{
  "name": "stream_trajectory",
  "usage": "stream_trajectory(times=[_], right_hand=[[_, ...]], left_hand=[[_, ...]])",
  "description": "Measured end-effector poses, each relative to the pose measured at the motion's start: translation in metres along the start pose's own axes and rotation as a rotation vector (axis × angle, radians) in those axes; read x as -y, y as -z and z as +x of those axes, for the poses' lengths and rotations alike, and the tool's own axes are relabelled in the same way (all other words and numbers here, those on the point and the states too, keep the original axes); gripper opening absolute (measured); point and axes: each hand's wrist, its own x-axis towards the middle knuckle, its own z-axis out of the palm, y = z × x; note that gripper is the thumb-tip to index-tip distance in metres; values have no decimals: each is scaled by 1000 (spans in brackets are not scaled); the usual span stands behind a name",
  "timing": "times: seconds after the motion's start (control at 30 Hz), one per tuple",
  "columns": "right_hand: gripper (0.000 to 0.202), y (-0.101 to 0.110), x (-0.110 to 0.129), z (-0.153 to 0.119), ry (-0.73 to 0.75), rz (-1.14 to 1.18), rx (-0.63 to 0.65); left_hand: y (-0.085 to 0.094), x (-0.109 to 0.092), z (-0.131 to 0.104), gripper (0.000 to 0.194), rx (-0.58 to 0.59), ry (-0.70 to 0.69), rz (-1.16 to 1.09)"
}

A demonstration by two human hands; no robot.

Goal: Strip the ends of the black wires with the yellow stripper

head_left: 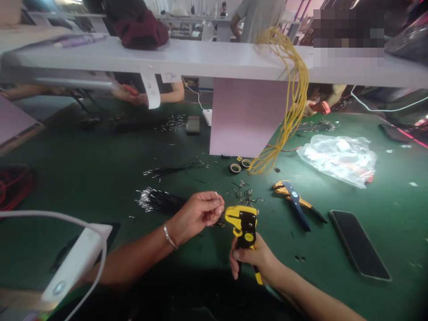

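My right hand (256, 261) grips the handles of a yellow and black wire stripper (244, 225), its jaws pointing up and away. My left hand (197, 214), with a bracelet on the wrist, pinches a thin short wire (216, 195) between the fingertips just left of the stripper's jaws. A pile of black wires with bare metal ends (157, 199) lies on the green table (100, 169) behind my left hand. Small cut wire scraps (245, 194) lie beyond the stripper.
A second yellow and blue stripper (296, 200) and a dark phone (359, 244) lie to the right. Yellow cables (290, 102) hang from a white shelf (200, 60). A clear plastic bag (337, 158), two tape rolls (240, 166), and other people's hands (133, 94) across the table.
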Motion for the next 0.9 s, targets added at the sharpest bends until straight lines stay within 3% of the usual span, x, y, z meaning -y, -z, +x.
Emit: stream_trajectory(times=[0.3,0.47,0.73,0.9], right_hand=[[16,0,0,-1,-2,-338,-48],[12,0,1,3,13,-273,-114],[7,1,-7,-6,-17,-395,-72],[11,5,-6,-1,15,-319,-131]], left_hand=[[1,-1,-1,14,-104,18,89],[-2,1,-3,13,-124,-10,106],[-1,-1,-1,13,-150,-19,119],[-3,2,-3,12,-172,-30,106]])
